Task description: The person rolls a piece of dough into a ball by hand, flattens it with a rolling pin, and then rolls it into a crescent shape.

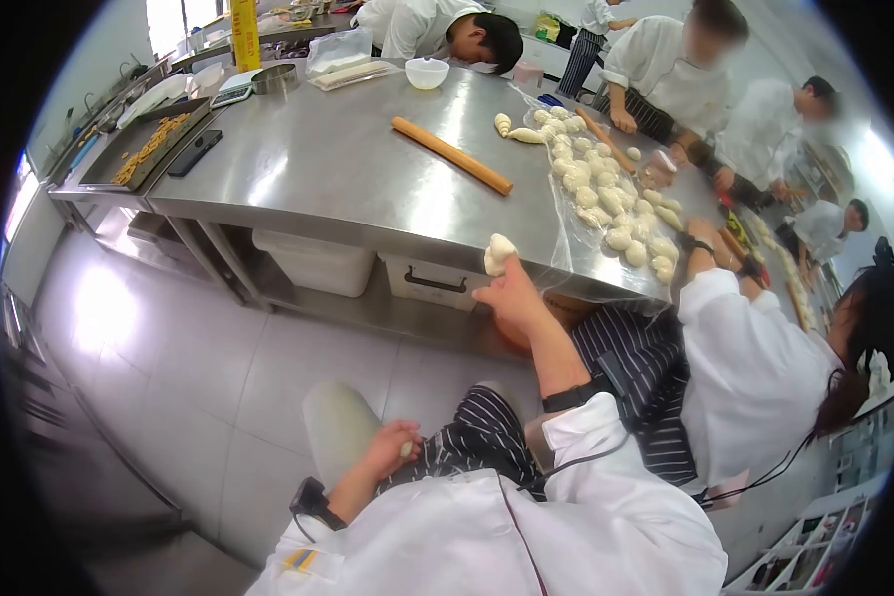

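My right hand (517,296) is at the table's front edge, its index finger stretched up and touching a small folded piece of white dough (500,254). The thumb side points left, apart from that finger. Low in front of my body, my left hand (391,449) is curled round a small pale thing, too small to name. A wooden rolling pin (452,156) lies on the steel table (338,169), beyond the dough piece. To the right, many shaped dough pieces (606,179) are spread over clear plastic film.
A white bowl (426,74), a metal ring (274,78), a scale (235,87) and a tray of small brown pieces (149,144) stand farther back and left. Close on my right, a co-worker (755,368) leans over the table. Other people work beyond it. White bins (318,263) sit underneath.
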A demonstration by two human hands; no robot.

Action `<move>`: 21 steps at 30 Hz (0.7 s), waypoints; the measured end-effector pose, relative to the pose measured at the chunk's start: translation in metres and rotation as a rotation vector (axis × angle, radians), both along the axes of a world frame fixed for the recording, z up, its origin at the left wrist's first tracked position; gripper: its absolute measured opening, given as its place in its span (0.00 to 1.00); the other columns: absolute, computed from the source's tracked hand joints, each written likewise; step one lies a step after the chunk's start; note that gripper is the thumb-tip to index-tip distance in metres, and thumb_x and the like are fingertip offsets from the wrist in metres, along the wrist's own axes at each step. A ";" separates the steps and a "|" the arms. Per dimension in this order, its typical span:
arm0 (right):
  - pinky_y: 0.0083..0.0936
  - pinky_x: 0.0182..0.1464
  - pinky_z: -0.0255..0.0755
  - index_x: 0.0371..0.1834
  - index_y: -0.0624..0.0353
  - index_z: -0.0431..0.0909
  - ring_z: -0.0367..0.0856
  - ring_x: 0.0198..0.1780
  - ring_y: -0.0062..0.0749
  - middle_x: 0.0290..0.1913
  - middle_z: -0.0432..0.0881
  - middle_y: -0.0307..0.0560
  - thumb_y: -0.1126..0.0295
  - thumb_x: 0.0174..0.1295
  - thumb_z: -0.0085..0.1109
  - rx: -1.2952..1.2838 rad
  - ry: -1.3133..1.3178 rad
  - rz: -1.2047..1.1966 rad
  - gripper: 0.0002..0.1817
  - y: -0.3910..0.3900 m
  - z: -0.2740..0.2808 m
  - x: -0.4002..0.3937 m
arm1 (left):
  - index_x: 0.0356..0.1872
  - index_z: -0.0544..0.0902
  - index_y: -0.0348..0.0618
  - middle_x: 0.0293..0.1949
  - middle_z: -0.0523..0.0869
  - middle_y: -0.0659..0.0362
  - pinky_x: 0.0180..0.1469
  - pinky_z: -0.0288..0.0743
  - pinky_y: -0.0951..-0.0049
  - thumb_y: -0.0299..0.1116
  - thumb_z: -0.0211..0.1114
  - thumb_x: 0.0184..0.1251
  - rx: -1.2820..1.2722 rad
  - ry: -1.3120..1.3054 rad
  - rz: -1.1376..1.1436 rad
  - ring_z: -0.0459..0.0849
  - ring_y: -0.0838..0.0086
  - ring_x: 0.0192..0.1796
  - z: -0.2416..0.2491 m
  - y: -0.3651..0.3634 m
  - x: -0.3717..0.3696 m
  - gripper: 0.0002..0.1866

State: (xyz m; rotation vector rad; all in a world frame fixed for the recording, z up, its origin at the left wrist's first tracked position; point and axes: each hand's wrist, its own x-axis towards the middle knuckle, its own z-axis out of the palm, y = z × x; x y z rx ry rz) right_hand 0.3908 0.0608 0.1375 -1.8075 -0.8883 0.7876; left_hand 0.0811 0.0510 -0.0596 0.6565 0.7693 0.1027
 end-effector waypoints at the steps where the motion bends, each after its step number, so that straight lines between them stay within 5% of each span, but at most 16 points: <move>1: 0.23 0.23 0.66 0.68 0.57 0.55 0.67 0.19 0.20 0.20 0.69 0.36 0.73 0.50 0.64 0.026 0.147 0.013 0.40 0.000 0.000 0.000 | 0.51 0.72 0.41 0.36 0.81 0.57 0.35 0.78 0.73 0.29 0.55 0.68 0.003 -0.003 0.003 0.81 0.74 0.32 0.000 -0.001 -0.001 0.12; 4: 0.19 0.20 0.61 0.70 0.56 0.52 0.63 0.16 0.17 0.19 0.67 0.33 0.75 0.51 0.63 0.116 0.030 0.029 0.42 -0.012 0.049 -0.022 | 0.51 0.72 0.41 0.36 0.80 0.57 0.35 0.78 0.73 0.30 0.55 0.68 0.007 -0.016 0.015 0.81 0.74 0.32 -0.004 -0.002 -0.003 0.12; 6: 0.18 0.18 0.59 0.71 0.56 0.48 0.63 0.16 0.17 0.18 0.66 0.32 0.76 0.52 0.62 0.380 -0.623 0.099 0.44 -0.026 0.063 -0.018 | 0.51 0.72 0.42 0.36 0.80 0.57 0.35 0.78 0.73 0.30 0.55 0.68 0.000 -0.027 0.018 0.81 0.74 0.33 -0.007 -0.003 -0.004 0.12; 8: 0.18 0.17 0.57 0.71 0.56 0.47 0.62 0.16 0.16 0.17 0.65 0.31 0.77 0.52 0.61 0.728 -0.920 0.130 0.44 -0.032 0.063 -0.018 | 0.51 0.72 0.42 0.36 0.80 0.57 0.35 0.78 0.73 0.30 0.55 0.68 -0.007 -0.039 0.010 0.81 0.74 0.33 -0.006 -0.002 -0.005 0.12; 9: 0.18 0.17 0.56 0.71 0.56 0.46 0.62 0.16 0.16 0.17 0.64 0.31 0.78 0.52 0.60 0.944 -0.887 0.128 0.44 -0.034 0.060 -0.018 | 0.51 0.72 0.42 0.36 0.80 0.57 0.35 0.78 0.73 0.30 0.55 0.68 -0.001 -0.029 0.008 0.81 0.74 0.33 -0.005 -0.002 -0.005 0.12; 11: 0.18 0.17 0.55 0.67 0.55 0.51 0.61 0.16 0.16 0.18 0.65 0.32 0.80 0.52 0.59 0.943 -0.441 0.060 0.38 -0.029 0.052 -0.018 | 0.51 0.72 0.42 0.36 0.80 0.57 0.35 0.78 0.73 0.30 0.55 0.67 0.009 -0.014 -0.003 0.81 0.74 0.33 -0.002 -0.001 -0.004 0.13; 13: 0.18 0.17 0.53 0.58 0.54 0.60 0.59 0.16 0.17 0.21 0.66 0.34 0.81 0.52 0.56 0.454 0.347 -0.060 0.29 -0.012 0.032 -0.012 | 0.51 0.72 0.42 0.36 0.80 0.58 0.34 0.78 0.74 0.29 0.55 0.67 0.014 -0.019 -0.006 0.81 0.74 0.32 -0.007 0.000 -0.002 0.13; 16: 0.15 0.17 0.51 0.63 0.50 0.57 0.58 0.15 0.16 0.21 0.65 0.34 0.84 0.50 0.54 0.290 0.588 -0.045 0.35 -0.011 0.010 0.017 | 0.51 0.72 0.42 0.36 0.81 0.58 0.33 0.78 0.74 0.29 0.55 0.67 0.018 0.038 -0.021 0.81 0.74 0.32 -0.007 -0.004 -0.002 0.13; 21: 0.16 0.16 0.50 0.67 0.48 0.54 0.57 0.14 0.16 0.19 0.64 0.33 0.84 0.50 0.53 0.354 0.530 -0.063 0.39 -0.010 -0.007 0.019 | 0.51 0.72 0.41 0.35 0.81 0.57 0.33 0.78 0.74 0.30 0.56 0.67 0.011 -0.021 0.033 0.81 0.74 0.32 -0.005 -0.001 -0.005 0.13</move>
